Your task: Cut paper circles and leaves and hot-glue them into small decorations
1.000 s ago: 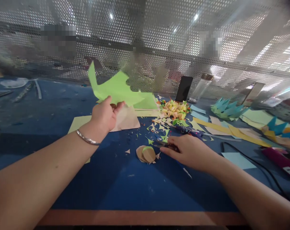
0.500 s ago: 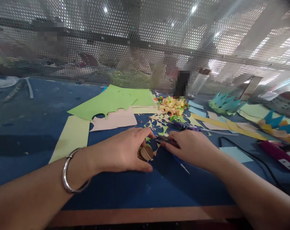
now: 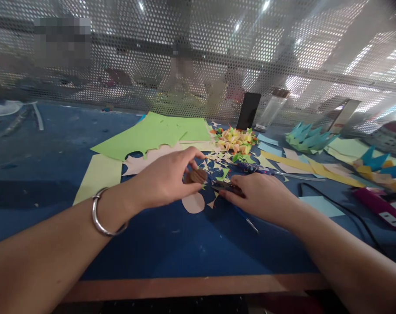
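Brown disc [image 3: 198, 175], pinched in your left hand [image 3: 171, 176]; scissors [image 3: 226, 187], grasped in your right hand [image 3: 263, 196], point left toward it; pale paper circle [image 3: 193, 203] lies nearer the left hand.

From my remote seat I took this for a papercraft workshop. The head view showed me a wide, blue-topped worktable [image 3: 171, 250] with a reddish-brown front edge [image 3: 198, 285], its surface flecked with small marks and backed by a grey perforated metal screen [image 3: 135, 65]. Cut paper gave the place away: a large light-green sheet with scalloped cuts [image 3: 161, 133], a heap of small yellow, peach and green paper pieces [image 3: 237, 140], pointed paper offcuts [image 3: 223, 175], and dark metal scissors [image 3: 226, 188] just beside them. Toward the right I saw a spiky turquoise paper form [image 3: 307, 138], flat yellow paper strips [image 3: 289, 163] and a magenta power strip with white sockets [image 3: 374, 205].
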`<state>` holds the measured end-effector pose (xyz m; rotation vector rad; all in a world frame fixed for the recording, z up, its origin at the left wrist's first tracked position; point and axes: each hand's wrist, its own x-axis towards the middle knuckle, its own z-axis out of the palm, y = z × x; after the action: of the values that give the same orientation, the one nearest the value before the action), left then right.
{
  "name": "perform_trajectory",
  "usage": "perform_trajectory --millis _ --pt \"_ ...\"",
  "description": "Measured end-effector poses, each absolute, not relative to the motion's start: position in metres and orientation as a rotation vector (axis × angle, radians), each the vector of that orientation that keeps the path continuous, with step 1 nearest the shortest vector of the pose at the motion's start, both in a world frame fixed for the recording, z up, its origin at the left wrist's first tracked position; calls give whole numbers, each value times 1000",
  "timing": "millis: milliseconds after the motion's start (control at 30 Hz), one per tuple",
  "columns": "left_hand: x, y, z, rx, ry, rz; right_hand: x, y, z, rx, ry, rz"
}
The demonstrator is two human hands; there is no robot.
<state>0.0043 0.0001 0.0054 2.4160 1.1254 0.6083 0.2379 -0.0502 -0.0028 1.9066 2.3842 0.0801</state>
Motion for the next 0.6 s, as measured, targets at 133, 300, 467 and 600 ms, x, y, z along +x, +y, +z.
perform_trajectory --millis 133,300,467,600 --pt "-6 9 7 2463 1171 593 238 -51 -2 1913 2385 68" --pt "-13 12 4 2480 1130 489 237 -51 0 1911 2383 64" --pt "-13 24 0 2545 1174 446 238 -50 0 1912 2379 64" --pt "-12 29 0 2505 1188 463 239 -50 -1 1908 2404 61"
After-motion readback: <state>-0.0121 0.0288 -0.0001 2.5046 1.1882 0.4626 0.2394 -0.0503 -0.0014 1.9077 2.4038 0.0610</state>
